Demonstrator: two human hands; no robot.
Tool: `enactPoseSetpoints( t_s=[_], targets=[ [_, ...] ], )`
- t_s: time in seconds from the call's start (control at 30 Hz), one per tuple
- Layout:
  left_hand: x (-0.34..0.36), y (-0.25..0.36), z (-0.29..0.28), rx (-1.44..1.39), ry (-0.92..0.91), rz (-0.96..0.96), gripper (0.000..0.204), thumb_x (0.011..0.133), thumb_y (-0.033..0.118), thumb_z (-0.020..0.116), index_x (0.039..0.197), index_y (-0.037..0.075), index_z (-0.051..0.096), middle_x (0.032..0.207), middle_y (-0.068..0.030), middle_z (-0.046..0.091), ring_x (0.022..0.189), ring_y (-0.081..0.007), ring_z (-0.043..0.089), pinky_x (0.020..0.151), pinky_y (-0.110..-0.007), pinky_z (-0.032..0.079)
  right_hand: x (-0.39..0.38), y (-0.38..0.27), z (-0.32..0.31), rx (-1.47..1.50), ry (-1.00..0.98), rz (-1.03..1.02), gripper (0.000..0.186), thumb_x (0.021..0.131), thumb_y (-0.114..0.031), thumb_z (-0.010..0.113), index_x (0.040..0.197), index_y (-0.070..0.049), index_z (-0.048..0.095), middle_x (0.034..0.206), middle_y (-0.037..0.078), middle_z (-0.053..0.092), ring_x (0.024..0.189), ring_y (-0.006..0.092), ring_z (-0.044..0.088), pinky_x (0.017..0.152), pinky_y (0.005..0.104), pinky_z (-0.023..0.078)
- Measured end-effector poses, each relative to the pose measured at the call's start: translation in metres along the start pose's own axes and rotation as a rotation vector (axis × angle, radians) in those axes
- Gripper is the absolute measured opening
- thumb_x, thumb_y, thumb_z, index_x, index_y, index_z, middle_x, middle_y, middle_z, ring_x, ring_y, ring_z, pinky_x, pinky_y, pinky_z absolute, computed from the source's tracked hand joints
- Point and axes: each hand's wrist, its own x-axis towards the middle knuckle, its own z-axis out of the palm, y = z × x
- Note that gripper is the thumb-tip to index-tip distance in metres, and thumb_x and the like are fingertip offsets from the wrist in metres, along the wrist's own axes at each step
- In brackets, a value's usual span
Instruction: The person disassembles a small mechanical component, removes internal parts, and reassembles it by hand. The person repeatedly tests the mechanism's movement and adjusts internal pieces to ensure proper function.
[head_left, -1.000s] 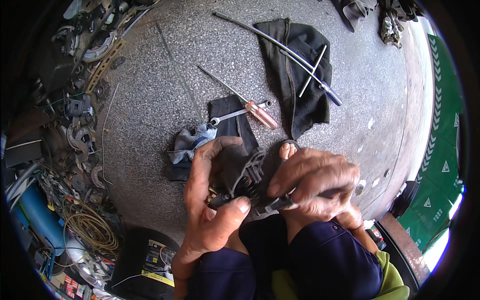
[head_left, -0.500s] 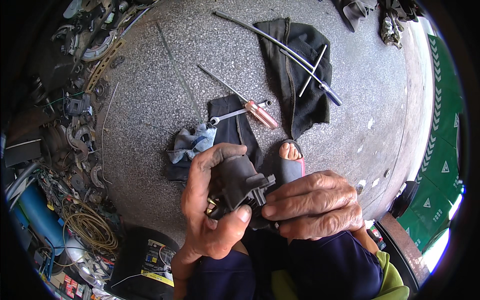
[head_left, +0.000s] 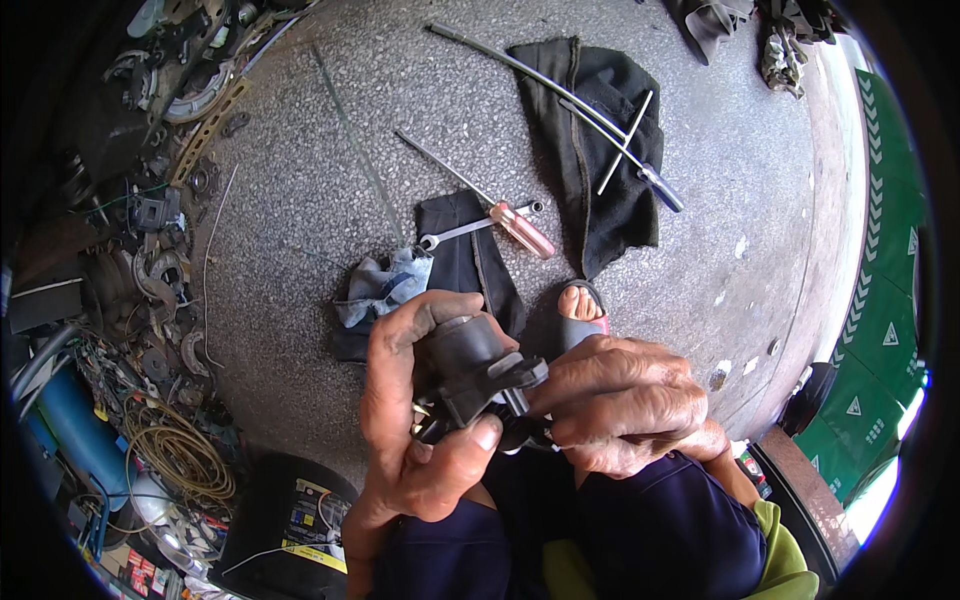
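A black machine part with a round, cup-like body, a bracket-like projection and brass-coloured bits low on its left side is held over my lap. My left hand wraps round it, forefinger over the top and thumb pressed on the lower front. At the part's right side, my right hand has its fingers bent and closed. Its fingertips are hidden behind the part and a dark piece below, so what they pinch does not show. Past my hands, a screwdriver with a red-and-clear handle lies across a combination wrench.
Dark cloths lie on the speckled floor, with a long blue-handled screwdriver and a T-handle tool on one. A pale blue rag sits nearer. Used parts, coiled cable and a black bucket line the left.
The part has tilted slightly, its bracket turning in my left hand's grip. My right hand has curled its fingers further and shifted a little downward and left.
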Motion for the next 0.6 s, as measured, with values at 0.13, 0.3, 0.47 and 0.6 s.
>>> enactPoseSetpoints(
  t_s=[0.13, 0.3, 0.47, 0.6],
  targets=[
    [0.000, -0.005, -0.001, -0.109, -0.064, 0.008, 0.074, 0.068, 0.014, 0.058, 0.133, -0.009, 0.032, 0.098, -0.0163, 0.056, 0.089, -0.0180, 0.056, 0.083, -0.032, 0.046, 0.000, -0.009, 0.001, -0.004, 0.030, 0.076, 0.017, 0.083, -0.004, 0.071, 0.095, 0.007, 0.067, 0.093, 0.026, 0.067, 0.078, 0.0292, 0.069, 0.064, 0.0332, 0.056],
    [0.000, -0.003, 0.001, -0.082, -0.118, 0.004, 0.091, 0.064, 0.017, 0.074, 0.136, -0.007, 0.025, 0.100, -0.0140, 0.054, 0.094, -0.0186, 0.055, 0.087, -0.033, 0.045, 0.000, -0.007, -0.003, -0.060, 0.070, 0.019, 0.021, 0.081, -0.006, 0.074, 0.097, 0.005, 0.067, 0.095, 0.023, 0.068, 0.082, 0.0266, 0.070, 0.068, 0.0300, 0.053],
    [-0.003, -0.002, 0.000, 0.080, -0.118, -0.002, 0.095, 0.065, 0.016, 0.084, 0.137, -0.005, 0.025, 0.102, -0.0112, 0.054, 0.090, -0.0163, 0.057, 0.085, -0.031, 0.047, 0.004, -0.021, -0.009, -0.234, -0.017, 0.210, 0.025, 0.078, -0.010, 0.077, 0.098, 0.003, 0.069, 0.096, 0.018, 0.069, 0.080, 0.0220, 0.069, 0.064, 0.0273, 0.045],
    [-0.002, -0.006, 0.000, 0.133, -0.110, 0.061, 0.088, 0.070, 0.014, 0.080, 0.136, -0.006, 0.026, 0.101, -0.0114, 0.055, 0.088, -0.0161, 0.058, 0.082, -0.031, 0.048, 0.000, -0.008, -0.004, -0.217, 0.066, 0.120, 0.025, 0.077, -0.013, 0.078, 0.096, 0.001, 0.072, 0.095, 0.017, 0.069, 0.076, 0.0180, 0.067, 0.057, 0.0269, 0.036]
  ],
)
